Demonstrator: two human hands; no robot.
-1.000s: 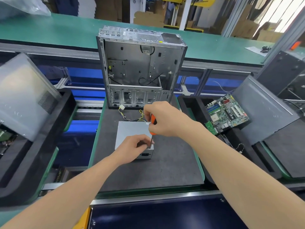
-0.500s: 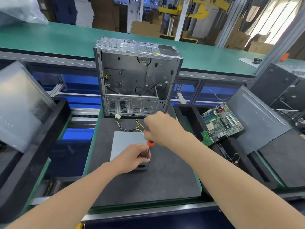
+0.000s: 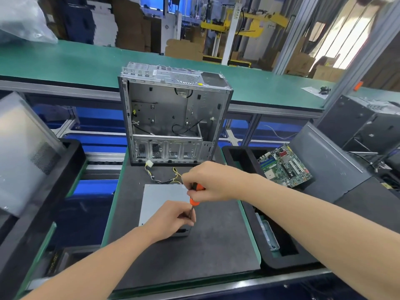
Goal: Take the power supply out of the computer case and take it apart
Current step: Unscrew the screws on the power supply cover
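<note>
Factory workbench with a dark grey foam mat (image 3: 216, 245) edged in green as the working surface. Right hand (image 3: 213, 181) is closed around the orange-and-black handle of a screwdriver (image 3: 194, 199), held upright with its shaft pointing down at the near right corner of a flat grey metal power supply box (image 3: 161, 197). Left hand (image 3: 171, 219) rests on that same corner, fingers curled around the box edge and touching the screwdriver shaft. Power supply lies flat at the mat's centre, out of the case. Its yellow and black wire bundle (image 3: 164, 177) trails toward the far edge, ending in a white connector. Open silver steel computer case (image 3: 175, 113) stands upright at the mat's far edge. Green motherboard (image 3: 284, 166) lies in a black foam tray beyond the mat's right edge.
</note>
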